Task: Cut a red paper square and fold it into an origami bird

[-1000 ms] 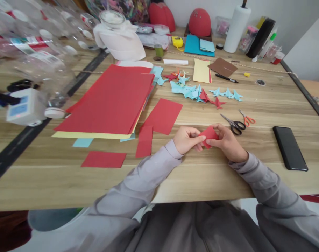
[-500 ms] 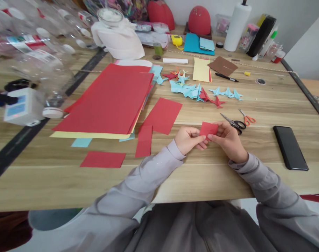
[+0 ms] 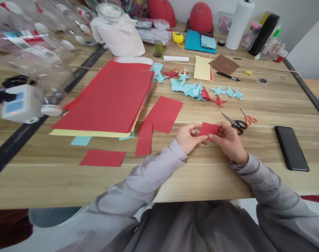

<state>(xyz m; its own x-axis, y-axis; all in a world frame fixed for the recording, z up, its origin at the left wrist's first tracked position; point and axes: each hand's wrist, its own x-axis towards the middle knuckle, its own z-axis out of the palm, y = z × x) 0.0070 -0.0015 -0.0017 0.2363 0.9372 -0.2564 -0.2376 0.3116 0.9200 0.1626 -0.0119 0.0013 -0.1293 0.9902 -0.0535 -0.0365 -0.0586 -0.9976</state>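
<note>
A small red paper piece (image 3: 209,129) is pinched between both hands just above the table. My left hand (image 3: 189,137) grips its left lower edge, thumb on top and fingers underneath. On the other side my right hand (image 3: 229,140) has closed on its right lower part, the two thumbs almost meeting. Black-handled scissors (image 3: 236,123) lie right behind my right hand, beside small orange-handled scissors (image 3: 249,118). Red paper rectangles (image 3: 163,114) rest to the left of my hands. Folded paper cranes (image 3: 193,91) in light blue and red lie further back.
A stack of large red sheets (image 3: 107,98) covers the left middle of the table. A black phone (image 3: 291,148) lies at the right. Plastic bottles (image 3: 33,52) crowd the far left, near a white device (image 3: 21,104). A white bottle (image 3: 239,26) stands at the back.
Both hands keep hold of the red paper, which has tilted slightly; the left fingers beneath it have drawn in. The view has shifted a little.
</note>
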